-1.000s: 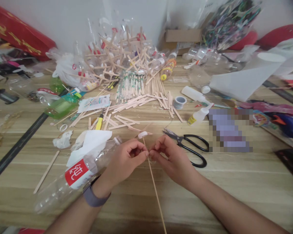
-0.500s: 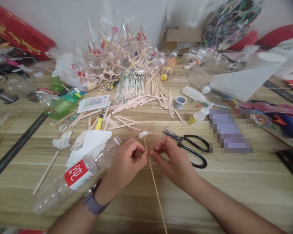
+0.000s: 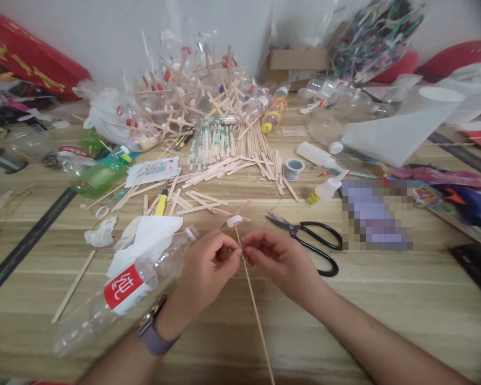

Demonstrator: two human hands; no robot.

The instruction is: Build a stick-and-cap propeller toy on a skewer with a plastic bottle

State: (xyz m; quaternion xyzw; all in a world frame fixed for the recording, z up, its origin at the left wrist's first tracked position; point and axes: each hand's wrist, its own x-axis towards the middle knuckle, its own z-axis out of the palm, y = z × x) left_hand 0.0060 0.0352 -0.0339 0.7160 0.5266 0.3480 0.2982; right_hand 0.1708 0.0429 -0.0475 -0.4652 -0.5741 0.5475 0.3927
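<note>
Bottle (image 3: 124,289) beside left hand (image 3: 208,270), scissors (image 3: 294,229) beside right hand (image 3: 292,264); stick (image 3: 253,299) between.

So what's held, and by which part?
A thin stick, pinched near the white cap by the left fingers; what the right fingers hold is unclear.

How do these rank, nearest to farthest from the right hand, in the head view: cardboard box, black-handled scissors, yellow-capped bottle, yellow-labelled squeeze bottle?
From the right hand:
1. Black-handled scissors: just to its right.
2. Yellow-labelled squeeze bottle: ahead, right, beyond the scissors.
3. Yellow-capped bottle: well ahead, lying down.
4. Cardboard box: at the back, by the wall.
</note>
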